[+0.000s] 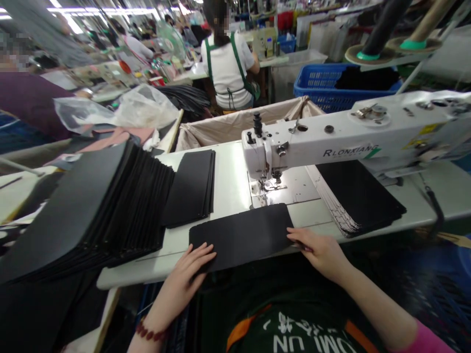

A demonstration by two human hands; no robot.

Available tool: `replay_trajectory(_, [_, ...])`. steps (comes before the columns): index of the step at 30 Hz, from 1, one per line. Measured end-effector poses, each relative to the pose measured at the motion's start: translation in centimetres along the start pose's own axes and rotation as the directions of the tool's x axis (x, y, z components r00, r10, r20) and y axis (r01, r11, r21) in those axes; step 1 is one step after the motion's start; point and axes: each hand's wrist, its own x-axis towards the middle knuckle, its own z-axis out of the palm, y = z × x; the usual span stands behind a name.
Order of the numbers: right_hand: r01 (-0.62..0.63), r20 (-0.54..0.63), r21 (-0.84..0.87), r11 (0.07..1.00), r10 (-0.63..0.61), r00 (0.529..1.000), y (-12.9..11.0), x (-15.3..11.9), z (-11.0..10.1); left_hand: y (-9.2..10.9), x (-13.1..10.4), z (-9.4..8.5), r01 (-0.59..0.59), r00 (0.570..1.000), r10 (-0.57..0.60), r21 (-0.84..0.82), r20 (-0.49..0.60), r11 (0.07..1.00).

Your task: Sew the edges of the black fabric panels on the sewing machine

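Note:
A flat black rectangular panel [243, 236], seemingly fabric or leather, lies at the table's front edge below the sewing machine's needle area [270, 186]. At its left end, my left hand [189, 272] has its fingers over the top, with the thumb by the near edge. My right hand [318, 250] grips the panel's right end between fingers and thumb. A small dark, thin tool [302, 246] shows under the right fingers; its kind is unclear. Left of the panel is a short pile of black panels [191, 186]. Another pile with pale edges [358, 196] sits to the right.
A large leaning stack of black panels [84, 206] fills the table's left side. The white sewing machine arm [312, 142] spans the right. Behind are a cloth-lined bin [235, 127], a blue basket [312, 81] and thread cones [382, 29]. Other people sit at machines farther back.

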Motion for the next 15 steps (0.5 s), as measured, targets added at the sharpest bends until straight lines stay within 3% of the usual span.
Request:
replay_trajectory(3, [-0.075,-0.097,0.231,0.97,0.099,0.99,-0.8,1.1,-1.4,-0.1,-1.4,-1.8,0.166,0.968,-0.205,-0.245,-0.143,0.955])
replay_trajectory(6, [-0.169,-0.152,0.368,0.914,0.239,0.959,-2.0,1.8,-3.0,1.8,-1.2,-3.2,0.364,0.831,-0.508,-0.466,-0.229,0.806])
replay_trajectory(8, [-0.201,-0.149,0.423,0.883,0.287,0.946,-2.6,1.9,-3.8,3.2,-0.5,-3.6,0.418,0.769,-0.62,-0.609,-0.158,0.674])
replay_trajectory(11, [-0.238,-0.149,0.448,0.862,0.334,0.931,-2.7,1.7,-4.4,4.8,0.5,-3.9,0.424,0.751,-0.66,-0.761,-0.008,0.491])
replay_trajectory(15, [-0.264,-0.174,0.424,0.866,0.364,0.915,-2.2,1.1,-4.8,5.9,1.1,-4.2,0.411,0.756,-0.653,-0.804,0.037,0.43])
